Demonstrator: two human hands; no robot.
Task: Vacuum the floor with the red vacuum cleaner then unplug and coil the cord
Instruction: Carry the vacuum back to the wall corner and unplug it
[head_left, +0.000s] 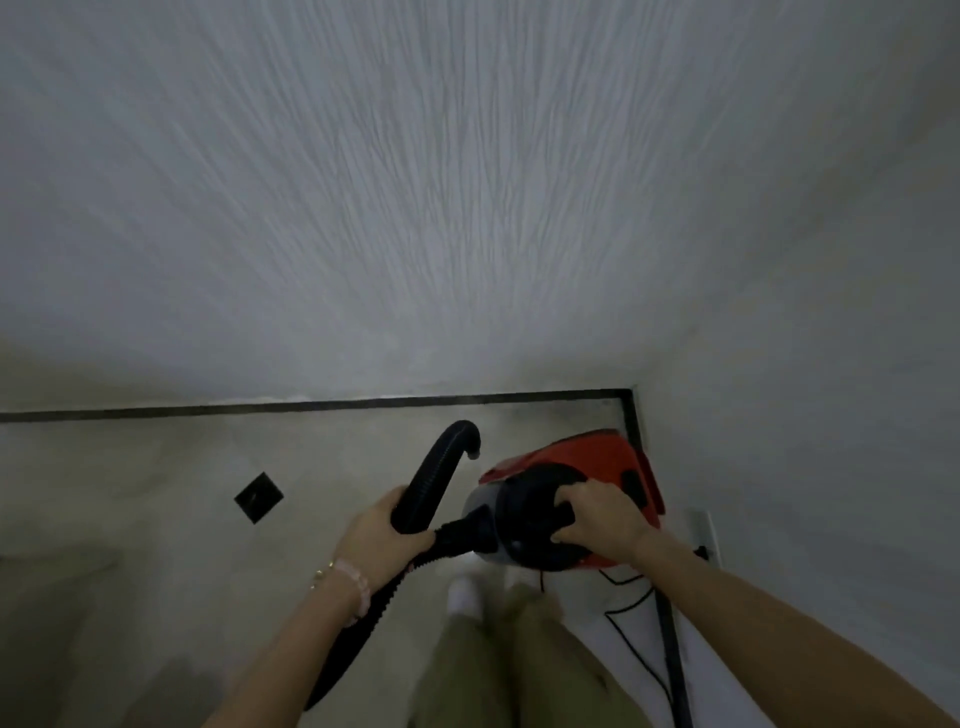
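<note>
The red vacuum cleaner with a black and grey front hangs above the pale floor near the room's corner. My right hand grips its black carry handle. My left hand holds the black ribbed hose, which arches up and curls over at its free end; another stretch of hose runs down past my left wrist. A thin black cord trails from the vacuum across the floor at the lower right, toward a white wall outlet.
A textured grey-white wall fills the upper view, and a second wall closes in on the right. A dark baseboard line marks the floor's edge. A small black diamond inlay sits in the floor. My legs and a white-socked foot are below.
</note>
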